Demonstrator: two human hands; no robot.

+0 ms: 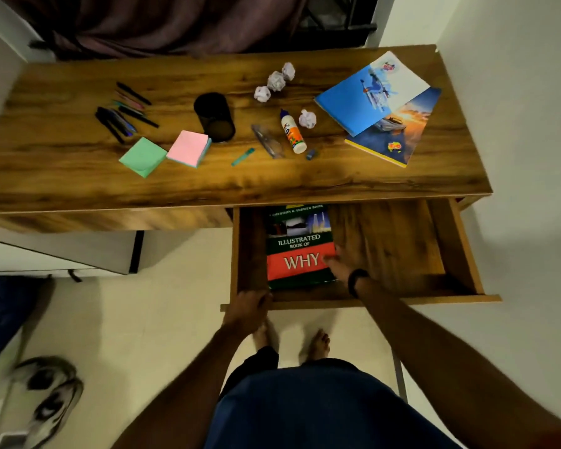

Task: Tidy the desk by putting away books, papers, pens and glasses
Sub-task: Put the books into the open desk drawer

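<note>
The drawer (pixel 402 299) under the wooden desk (pixel 62 176) is pulled out. A green and red "WHY" book (pixel 297 247) lies flat in its left half. My right hand (pixel 344 259) is inside the drawer, fingers touching the book's right edge. My left hand (pixel 250 307) grips the drawer's front left corner. On the desk lie two notebooks (pixel 370 95) at the right, several pens (pixel 123 111) at the left, and several crumpled paper balls (pixel 276 81).
A black pen cup (pixel 214 116) lies tipped near pink (pixel 188 147) and green (pixel 141 155) sticky-note pads. A glue bottle (pixel 292 131), clear ruler set (pixel 268 140), teal marker (pixel 243 157) and small sharpener (pixel 311 153) lie mid-desk. Shoes (pixel 46 393) sit on the floor, lower left.
</note>
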